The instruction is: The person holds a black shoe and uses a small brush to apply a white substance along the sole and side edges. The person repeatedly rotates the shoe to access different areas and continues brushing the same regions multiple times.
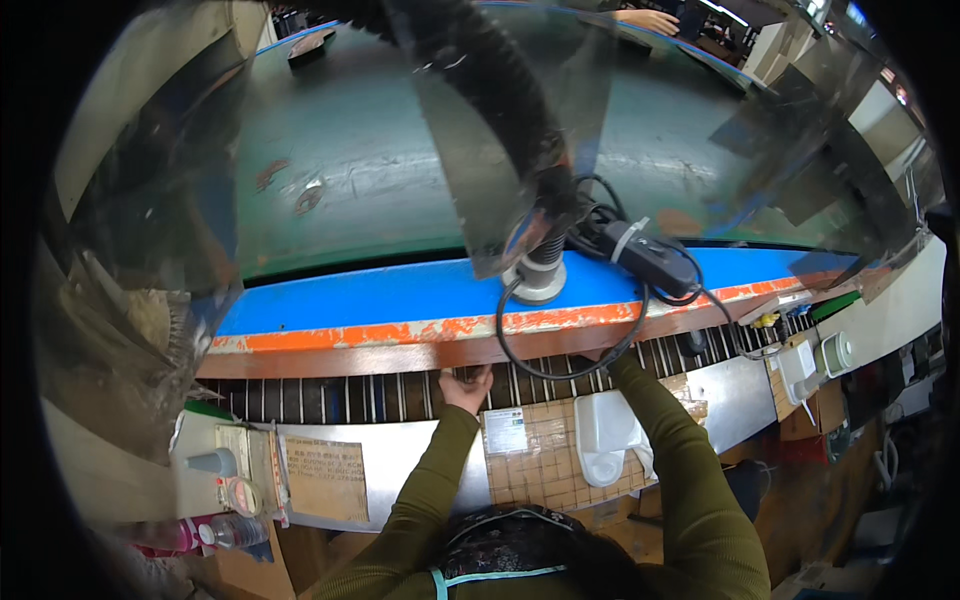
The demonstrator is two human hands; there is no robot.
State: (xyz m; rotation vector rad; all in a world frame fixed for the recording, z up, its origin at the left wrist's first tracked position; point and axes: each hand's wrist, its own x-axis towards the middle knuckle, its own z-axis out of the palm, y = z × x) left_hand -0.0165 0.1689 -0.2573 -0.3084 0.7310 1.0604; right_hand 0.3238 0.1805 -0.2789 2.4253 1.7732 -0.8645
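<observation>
My left hand (465, 389) reaches to the row of rollers (330, 400) under the front ledge (400, 338), which has chipped orange paint. Its thumb and a finger stand apart with nothing visible between them; the other fingertips are hidden at the ledge. My right hand (598, 356) is further right at the same ledge, mostly hidden behind a black cable loop and my sleeve, so its fingers do not show. Between my forearms, a white plastic container (605, 425) rests on a brown gridded board (545, 460). A small printed label (505, 431) lies on that board near my left wrist.
Beyond the ledge runs a wide green belt (370, 170) with a dark piece (312, 46) at its far left. A black hose (500, 90) and a cable controller (650, 262) sit above the ledge. Clear plastic sheets hang around. A bottle (235, 531) and tape roll (240, 495) are left.
</observation>
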